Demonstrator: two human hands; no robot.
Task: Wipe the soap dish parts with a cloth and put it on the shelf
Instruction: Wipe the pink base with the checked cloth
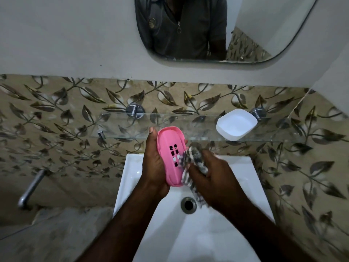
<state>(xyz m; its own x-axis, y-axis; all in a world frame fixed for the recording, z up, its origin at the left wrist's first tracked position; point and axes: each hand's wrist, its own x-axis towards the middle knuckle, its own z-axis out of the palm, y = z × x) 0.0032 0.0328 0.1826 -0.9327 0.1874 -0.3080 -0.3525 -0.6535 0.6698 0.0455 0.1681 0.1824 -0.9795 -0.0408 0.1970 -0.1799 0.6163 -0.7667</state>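
Note:
My left hand (154, 167) grips a pink soap dish part (171, 156), an oval tray with several square drain holes, held upright over the sink. My right hand (209, 178) is closed on a grey and white checked cloth (192, 161) and presses it against the tray's right side. The cloth's loose end hangs down toward the drain. A white soap dish part (237, 123), a shallow rounded bowl, rests on the right part of the glass shelf (132, 125) above the sink.
A white sink (132, 176) with a round drain (188, 204) lies below my hands. A chrome tap (31, 188) sticks out at the left. Chrome shelf brackets (134, 110) hold the glass. A mirror (207, 29) hangs above, on a leaf-patterned tiled wall.

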